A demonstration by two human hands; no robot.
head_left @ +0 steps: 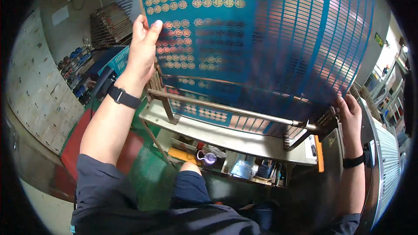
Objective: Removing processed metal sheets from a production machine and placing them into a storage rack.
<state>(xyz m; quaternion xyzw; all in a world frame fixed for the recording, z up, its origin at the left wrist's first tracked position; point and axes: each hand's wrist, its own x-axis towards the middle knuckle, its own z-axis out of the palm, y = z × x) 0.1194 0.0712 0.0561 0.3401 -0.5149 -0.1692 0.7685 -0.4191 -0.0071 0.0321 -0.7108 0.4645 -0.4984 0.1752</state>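
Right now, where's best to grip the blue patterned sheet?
Likely the blue sheet by its side edges, from left and right: it's broad, thin, patterned face toward you. The left hand pinches the left edge, thumb in front; the right hand is by the lower right corner.

From my remote seat I see a grey wall [82, 11] with a pale sheet [60, 15] on it, and worn, light-coloured lockers [41, 89] curving down my left side. The floor [152, 176] is green, with a red area [130, 146] beside it. A pale counter [257, 144] crosses the middle; at far right, bright light enters near a green sign [379, 39].
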